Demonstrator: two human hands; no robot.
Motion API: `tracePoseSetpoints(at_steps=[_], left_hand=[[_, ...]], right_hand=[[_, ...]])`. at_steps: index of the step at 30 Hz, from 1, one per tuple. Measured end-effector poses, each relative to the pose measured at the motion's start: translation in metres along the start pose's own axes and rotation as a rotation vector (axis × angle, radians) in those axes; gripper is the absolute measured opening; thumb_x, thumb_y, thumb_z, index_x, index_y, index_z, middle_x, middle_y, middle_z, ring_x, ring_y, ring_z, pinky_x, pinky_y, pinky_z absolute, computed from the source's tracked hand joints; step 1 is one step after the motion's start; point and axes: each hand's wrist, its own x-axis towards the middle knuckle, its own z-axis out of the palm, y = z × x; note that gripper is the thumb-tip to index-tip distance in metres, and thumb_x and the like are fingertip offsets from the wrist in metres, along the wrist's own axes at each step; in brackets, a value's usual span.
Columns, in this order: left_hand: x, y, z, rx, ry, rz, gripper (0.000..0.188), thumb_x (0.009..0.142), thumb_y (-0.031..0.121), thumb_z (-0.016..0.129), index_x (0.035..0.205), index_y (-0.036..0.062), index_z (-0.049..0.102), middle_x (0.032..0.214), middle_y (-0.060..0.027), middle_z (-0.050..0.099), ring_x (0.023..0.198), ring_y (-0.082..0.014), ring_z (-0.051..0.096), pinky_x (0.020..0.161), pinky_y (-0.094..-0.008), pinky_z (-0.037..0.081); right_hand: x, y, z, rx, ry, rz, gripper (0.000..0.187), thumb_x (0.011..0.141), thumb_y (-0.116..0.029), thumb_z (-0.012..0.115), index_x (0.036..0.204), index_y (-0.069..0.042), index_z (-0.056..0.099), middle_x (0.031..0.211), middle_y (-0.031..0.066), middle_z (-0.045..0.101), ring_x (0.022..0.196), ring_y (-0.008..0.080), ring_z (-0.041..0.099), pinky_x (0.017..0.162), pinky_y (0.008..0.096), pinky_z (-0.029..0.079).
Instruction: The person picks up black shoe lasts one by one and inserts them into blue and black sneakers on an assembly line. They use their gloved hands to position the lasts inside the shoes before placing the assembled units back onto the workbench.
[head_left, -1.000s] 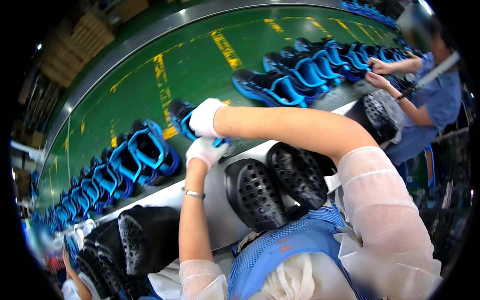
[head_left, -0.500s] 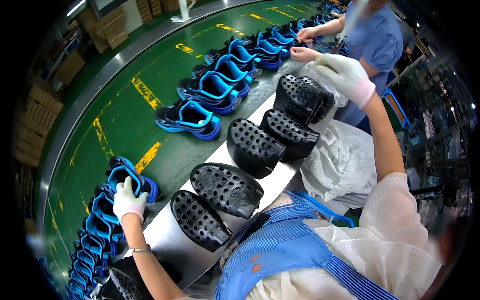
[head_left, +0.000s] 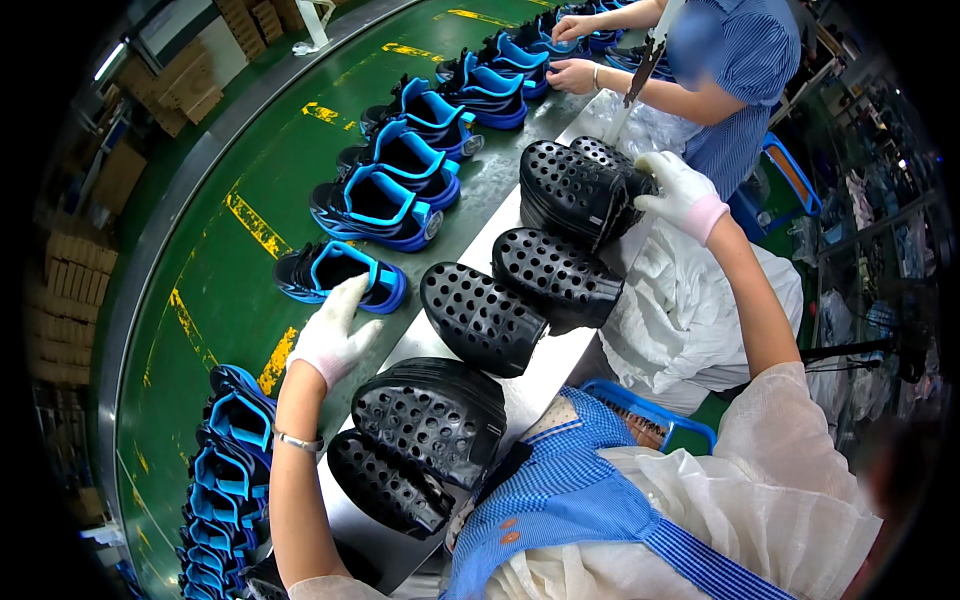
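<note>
In a white glove, my left hand (head_left: pixel 335 338) is open, thumb and fingers apart, at the near side of a black and blue sports shoe (head_left: pixel 340 272) on the green belt. Its fingertips overlap the shoe's edge; I cannot tell if they press on it. My right hand (head_left: pixel 682 192), also gloved, has thumb and fingers around the near end of a pair of black shoe-shaped blocks (head_left: pixel 570 190) with holes in their faces. More such blocks (head_left: pixel 482 318) lie in pairs along the metal ledge (head_left: pixel 398 352), holes upward.
Shoes stand in rows on the green belt (head_left: pixel 190 250), with several (head_left: pixel 235 420) at lower left. A co-worker's hands (head_left: pixel 575 75) are over shoes at the far end. A white cloth or sack (head_left: pixel 690 310) and blue-framed stools (head_left: pixel 655 410) sit beside the ledge.
My left hand has left the shoe at lower left and moved up and right to another shoe. My right hand has come down onto the end of the far pair of blocks.
</note>
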Motion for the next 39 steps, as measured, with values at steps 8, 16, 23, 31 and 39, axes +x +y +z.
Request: tracePoseSetpoints(at_steps=[8,16,23,31,39], left_hand=[[0.006,-0.017,0.005,0.166,-0.128,-0.196,0.031,0.083,0.03,0.061,0.102,0.0052,0.063,0.099,-0.0153,0.057,0.092,-0.0345,0.057,0.081,-0.0394,0.045],[-0.054,-0.05,0.0,0.172,0.019,-0.212,0.027,0.08,0.02,0.059,0.104,0.0075,0.061,0.104,-0.0122,0.056,0.096,-0.0331,0.057,0.084,-0.0374,0.046],[-0.077,-0.05,0.004,0.23,0.016,-0.16,0.025,0.082,0.025,0.059,0.103,0.0125,0.062,0.1,-0.0115,0.056,0.092,-0.0331,0.058,0.077,-0.0395,0.048],[-0.106,-0.042,0.009,0.191,0.073,-0.252,0.029,0.082,0.024,0.059,0.109,0.0135,0.062,0.103,-0.0096,0.057,0.095,-0.0301,0.059,0.081,-0.0359,0.048],[-0.109,-0.031,0.004,-0.049,0.258,-0.16,0.033,0.078,0.015,0.064,0.111,0.0074,0.06,0.111,-0.0137,0.056,0.101,-0.0301,0.057,0.088,-0.0345,0.046]], right_hand=[[0.007,0.007,0.01,0.01,0.083,-0.124,0.045,0.07,-0.025,0.071,0.107,-0.008,0.053,0.103,0.0125,0.055,0.098,0.029,0.056,0.084,0.0368,0.046],[0.016,0.003,0.008,-0.031,0.084,-0.189,0.044,0.066,-0.014,0.071,0.105,-0.006,0.051,0.1,0.0119,0.053,0.098,0.0294,0.057,0.083,0.0356,0.047],[0.013,0.005,0.008,-0.008,0.057,-0.191,0.045,0.066,-0.013,0.07,0.107,-0.005,0.053,0.102,0.0134,0.055,0.098,0.0301,0.056,0.083,0.0357,0.046],[0.01,0.013,0.009,0.001,0.086,-0.221,0.042,0.065,-0.011,0.07,0.101,-0.003,0.05,0.092,0.0119,0.055,0.085,0.0264,0.057,0.077,0.0326,0.046],[0.009,0.018,-0.031,0.227,0.094,-0.107,0.034,0.07,-0.015,0.07,0.096,-0.002,0.051,0.08,0.008,0.053,0.073,0.0148,0.053,0.071,0.0301,0.046]])
